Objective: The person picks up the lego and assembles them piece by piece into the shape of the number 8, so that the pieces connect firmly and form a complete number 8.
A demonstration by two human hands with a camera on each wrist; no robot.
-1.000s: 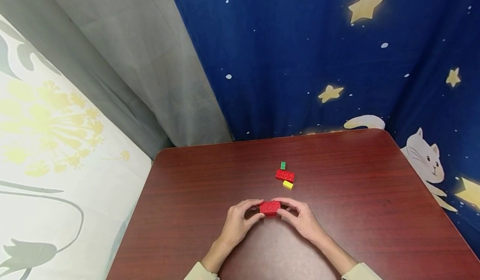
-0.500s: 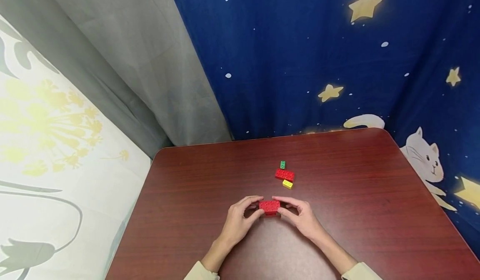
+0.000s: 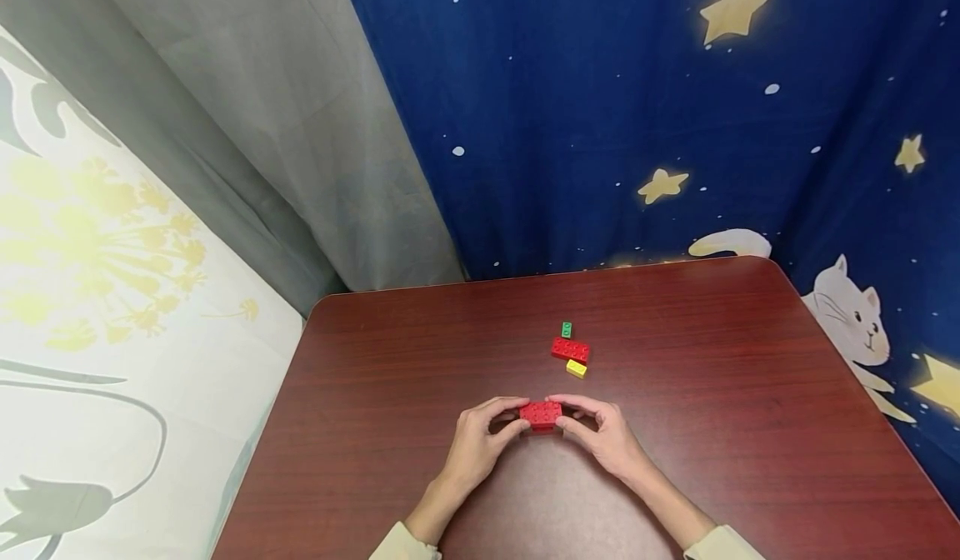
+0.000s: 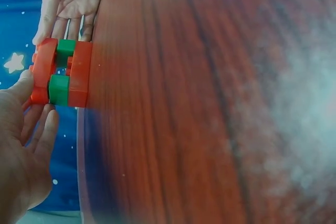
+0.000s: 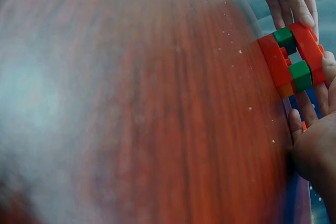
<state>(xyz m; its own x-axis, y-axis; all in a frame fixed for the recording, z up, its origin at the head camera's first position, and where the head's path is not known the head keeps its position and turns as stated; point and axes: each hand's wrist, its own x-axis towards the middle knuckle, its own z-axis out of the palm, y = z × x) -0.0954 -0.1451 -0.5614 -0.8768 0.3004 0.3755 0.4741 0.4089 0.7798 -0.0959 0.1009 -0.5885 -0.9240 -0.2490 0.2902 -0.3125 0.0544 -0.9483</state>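
Note:
A stack of toy building bricks stands on the table in the head view, its red top brick (image 3: pixel 541 414) facing up. In the left wrist view the stack shows an upper red brick (image 4: pixel 45 72), a lower red brick (image 4: pixel 80 74) and two green bricks (image 4: pixel 59 89) between them, with a gap in the middle. My left hand (image 3: pixel 477 439) holds the left end of the top brick between thumb and fingers. At the other end, my right hand (image 3: pixel 606 437) pinches the same brick. Parts of the far fingers are hidden behind the stack.
Beyond the hands lie a small green brick (image 3: pixel 566 329), a long red brick (image 3: pixel 570 350) and a small yellow brick (image 3: pixel 576 369), close together. The dark red wooden table (image 3: pixel 390 377) ends at a blue starry curtain (image 3: pixel 585 127) and a grey curtain (image 3: pixel 300 127).

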